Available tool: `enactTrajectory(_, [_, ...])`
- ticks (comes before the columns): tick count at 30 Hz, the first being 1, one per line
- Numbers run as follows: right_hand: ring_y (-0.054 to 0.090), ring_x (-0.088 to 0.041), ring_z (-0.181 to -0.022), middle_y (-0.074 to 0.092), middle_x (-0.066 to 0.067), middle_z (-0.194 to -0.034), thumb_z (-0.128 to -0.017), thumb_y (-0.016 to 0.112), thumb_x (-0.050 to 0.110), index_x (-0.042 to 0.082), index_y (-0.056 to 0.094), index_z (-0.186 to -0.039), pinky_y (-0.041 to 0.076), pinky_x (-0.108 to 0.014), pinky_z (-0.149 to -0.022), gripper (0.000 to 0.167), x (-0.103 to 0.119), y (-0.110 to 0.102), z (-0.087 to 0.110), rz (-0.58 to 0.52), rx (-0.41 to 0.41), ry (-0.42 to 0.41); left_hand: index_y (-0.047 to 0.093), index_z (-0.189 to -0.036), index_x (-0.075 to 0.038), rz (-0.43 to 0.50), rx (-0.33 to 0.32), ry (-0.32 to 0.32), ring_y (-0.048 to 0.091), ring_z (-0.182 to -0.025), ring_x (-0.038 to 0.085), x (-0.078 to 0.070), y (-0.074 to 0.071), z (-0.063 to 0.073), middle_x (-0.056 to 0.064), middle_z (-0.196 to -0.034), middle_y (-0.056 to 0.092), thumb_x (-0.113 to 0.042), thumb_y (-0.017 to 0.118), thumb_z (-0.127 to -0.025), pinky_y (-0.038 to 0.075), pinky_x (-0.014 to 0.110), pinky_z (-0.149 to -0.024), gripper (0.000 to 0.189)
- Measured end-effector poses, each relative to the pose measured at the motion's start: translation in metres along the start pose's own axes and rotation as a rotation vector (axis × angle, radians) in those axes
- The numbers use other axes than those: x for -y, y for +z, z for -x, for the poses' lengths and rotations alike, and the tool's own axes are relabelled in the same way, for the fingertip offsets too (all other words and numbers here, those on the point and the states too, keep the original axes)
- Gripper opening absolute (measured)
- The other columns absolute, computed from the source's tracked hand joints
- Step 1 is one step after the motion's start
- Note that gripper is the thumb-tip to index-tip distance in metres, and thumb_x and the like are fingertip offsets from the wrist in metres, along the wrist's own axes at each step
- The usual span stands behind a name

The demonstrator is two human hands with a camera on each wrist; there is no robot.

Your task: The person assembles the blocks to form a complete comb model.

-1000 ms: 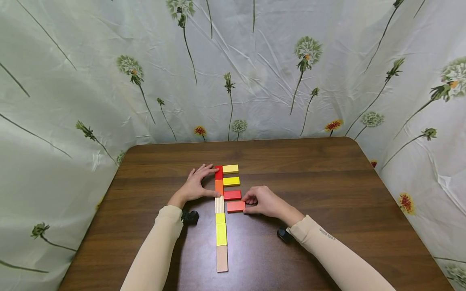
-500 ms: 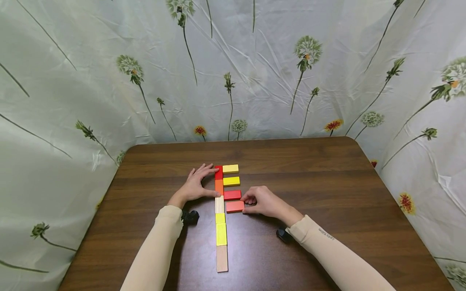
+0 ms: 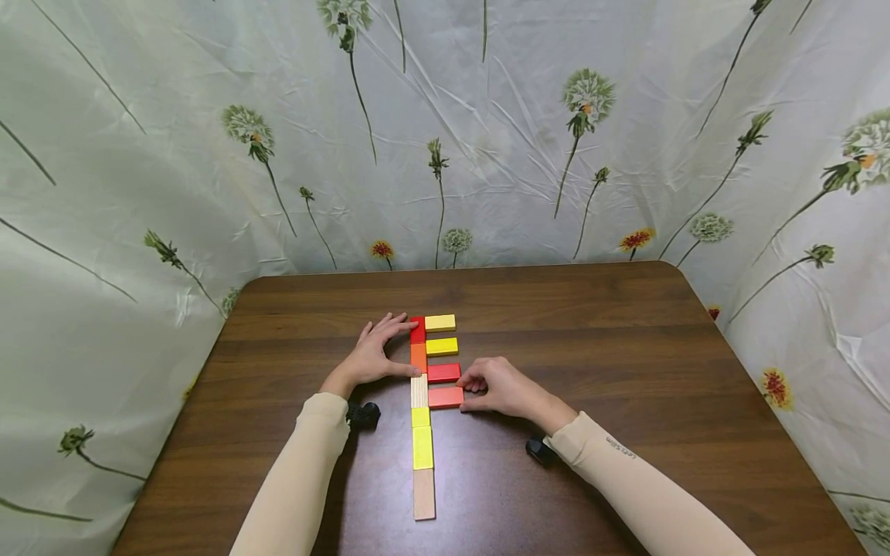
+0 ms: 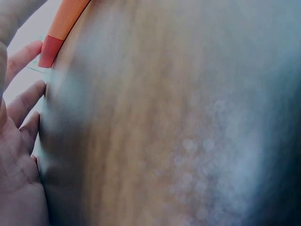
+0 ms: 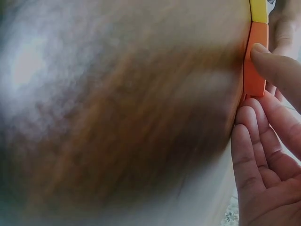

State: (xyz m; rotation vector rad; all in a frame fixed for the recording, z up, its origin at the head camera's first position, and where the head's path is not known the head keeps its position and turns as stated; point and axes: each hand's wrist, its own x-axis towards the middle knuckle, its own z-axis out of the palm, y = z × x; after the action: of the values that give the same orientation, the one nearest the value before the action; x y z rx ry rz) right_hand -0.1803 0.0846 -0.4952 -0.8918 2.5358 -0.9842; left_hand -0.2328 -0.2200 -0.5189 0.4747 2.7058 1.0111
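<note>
A column of flat wooden blocks runs toward me down the table. My left hand (image 3: 371, 355) is spread beside its far part. The index finger touches the red block (image 3: 417, 330) at the far end, and the thumb lies where the orange block (image 3: 419, 356) meets a plain striped block (image 3: 420, 391). On the column's right, my right hand (image 3: 507, 388) pinches the outer end of a light red block (image 3: 445, 398), whose inner end meets the column. That block looks orange (image 5: 256, 70) in the right wrist view, with the thumb against it.
Just beyond the pinched block, a red block (image 3: 443, 373), a yellow block (image 3: 442, 347) and a pale yellow block (image 3: 440, 323) stick out rightward. Nearer me the column continues with yellow blocks (image 3: 422, 448) and a plain wooden block (image 3: 424, 494). A flowered curtain (image 3: 487, 154) hangs behind the table (image 3: 612, 340).
My right hand has slid the light red block left, closing the gap between it and the column. The left hand has stayed in place.
</note>
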Motion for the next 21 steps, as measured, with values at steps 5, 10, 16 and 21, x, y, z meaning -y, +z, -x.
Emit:
enactTrajectory(5, [0.059,-0.005,-0.083,0.07,0.004,-0.094,-0.086,0.093,0.02,0.008,0.082,-0.108,0.055,-0.018,-0.077,0.027,0.0005,0.0004,0.0007,-0.003,-0.001,0.008,0.054,-0.159,-0.024,0.0,0.004,0.003,0.013,-0.168,0.04,-0.0004,0.0007,-0.0013,0.012,-0.177,0.033,-0.049,0.093,-0.077,-0.004,0.067,-0.134,0.094])
enactTrajectory(10, [0.059,-0.006,-0.084,0.07,0.004,-0.095,-0.085,0.093,0.021,0.009,0.082,-0.107,0.055,-0.018,-0.078,0.028,0.0001,0.0012,0.0015,-0.003,-0.002,0.015,0.053,-0.159,-0.024,0.005,0.014,0.002,0.013,-0.168,0.04,-0.0012,0.0004,-0.0015,0.012,-0.177,0.032,-0.05,0.092,-0.077,-0.004,0.066,-0.134,0.094])
enactTrajectory(16, [0.061,-0.006,-0.087,0.071,0.003,-0.099,-0.085,0.094,0.022,0.008,0.081,-0.112,0.056,-0.019,-0.08,0.033,-0.0006,0.0012,0.0033,-0.018,-0.006,0.007,0.05,-0.161,-0.024,0.003,0.012,-0.001,0.013,-0.168,0.041,0.0015,0.002,-0.0008,0.013,-0.177,0.033,-0.052,0.092,-0.076,-0.003,0.067,-0.134,0.099])
enactTrajectory(21, [0.064,-0.008,-0.087,0.073,-0.001,-0.101,-0.085,0.093,0.022,0.006,0.08,-0.116,0.058,-0.02,-0.081,0.037,-0.0038,-0.0056,0.0083,-0.04,-0.053,-0.02,0.044,-0.164,-0.026,0.04,0.006,0.001,0.013,-0.169,0.039,0.0067,0.0027,0.0007,0.011,-0.177,0.033,-0.051,0.091,-0.08,-0.003,0.064,-0.135,0.1])
